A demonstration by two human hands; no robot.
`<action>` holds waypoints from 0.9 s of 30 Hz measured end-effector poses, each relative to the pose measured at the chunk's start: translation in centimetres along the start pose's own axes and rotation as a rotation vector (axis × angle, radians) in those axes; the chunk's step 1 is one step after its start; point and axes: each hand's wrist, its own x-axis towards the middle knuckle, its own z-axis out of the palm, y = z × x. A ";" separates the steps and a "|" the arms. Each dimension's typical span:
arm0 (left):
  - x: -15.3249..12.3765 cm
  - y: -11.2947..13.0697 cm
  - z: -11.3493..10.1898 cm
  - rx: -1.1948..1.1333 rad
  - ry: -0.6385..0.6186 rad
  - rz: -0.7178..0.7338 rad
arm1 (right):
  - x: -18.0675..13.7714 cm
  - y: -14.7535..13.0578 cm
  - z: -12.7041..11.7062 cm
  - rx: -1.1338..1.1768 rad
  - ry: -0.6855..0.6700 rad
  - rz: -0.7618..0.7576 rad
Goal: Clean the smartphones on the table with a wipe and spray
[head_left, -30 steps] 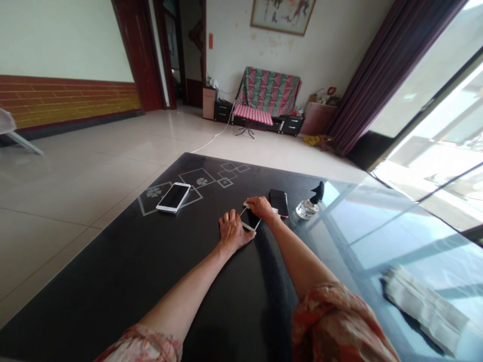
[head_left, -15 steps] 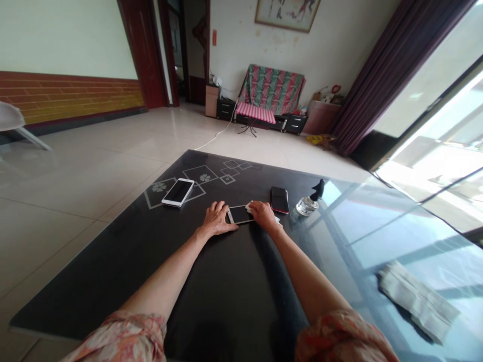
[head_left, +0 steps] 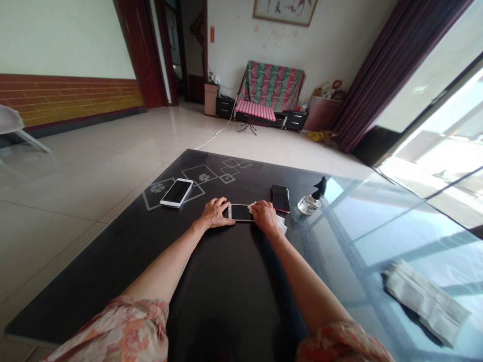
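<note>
A smartphone (head_left: 241, 212) with a dark screen and pale frame lies sideways on the black table. My left hand (head_left: 215, 213) grips its left end, thumb at the near edge and fingers at the far one. Over the right end, my right hand (head_left: 265, 217) presses a white tissue (head_left: 281, 224) against the screen; part of the tissue sticks out beside the wrist. Just beyond that hand rests a black phone (head_left: 280, 198) with a reddish edge. A white phone (head_left: 177, 193) lies farther left.
A clear spray bottle (head_left: 309, 203) with a black trigger head stands right of the black phone. Folded greyish cloth or paper (head_left: 426, 301) lies at the right of the glossy table (head_left: 234, 291). Beyond are a striped stool (head_left: 255, 109) and a white chair (head_left: 15, 123).
My right hand has shifted slightly on the phone with the tissue, and more of the tissue shows beside the wrist. The left hand keeps its hold. The view has tilted a little.
</note>
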 end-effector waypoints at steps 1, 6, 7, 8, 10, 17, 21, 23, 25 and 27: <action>0.0 -0.1 0.1 0.001 -0.001 0.003 | 0.1 -0.1 0.0 0.001 -0.013 -0.001; 0.1 -0.2 0.4 0.008 0.006 0.005 | 0.3 -2.2 0.5 0.007 -0.017 -0.016; 0.1 -0.2 0.4 0.007 0.011 0.004 | 0.4 -2.9 0.6 0.008 -0.016 -0.023; 0.1 -0.3 0.4 0.006 0.016 0.001 | 0.5 -3.6 0.8 0.007 -0.019 -0.033; 0.3 -0.4 0.6 0.007 0.016 -0.009 | 0.6 -5.2 1.1 0.010 -0.046 -0.054; 0.7 -1.0 1.0 0.023 0.002 -0.037 | 0.6 -6.7 1.5 0.053 -0.032 -0.059; 0.5 -0.9 0.8 0.023 -0.004 -0.028 | -0.3 -3.9 0.9 0.032 -0.006 0.029; 0.4 -0.8 0.6 0.020 -0.005 -0.029 | -0.8 -2.1 0.6 0.030 0.034 0.103; 0.3 -0.7 0.5 0.019 -0.009 -0.033 | -1.1 -0.7 0.4 0.020 0.056 0.150; 0.3 -0.7 0.5 0.018 -0.013 -0.035 | -1.2 -0.2 0.4 0.002 0.062 0.187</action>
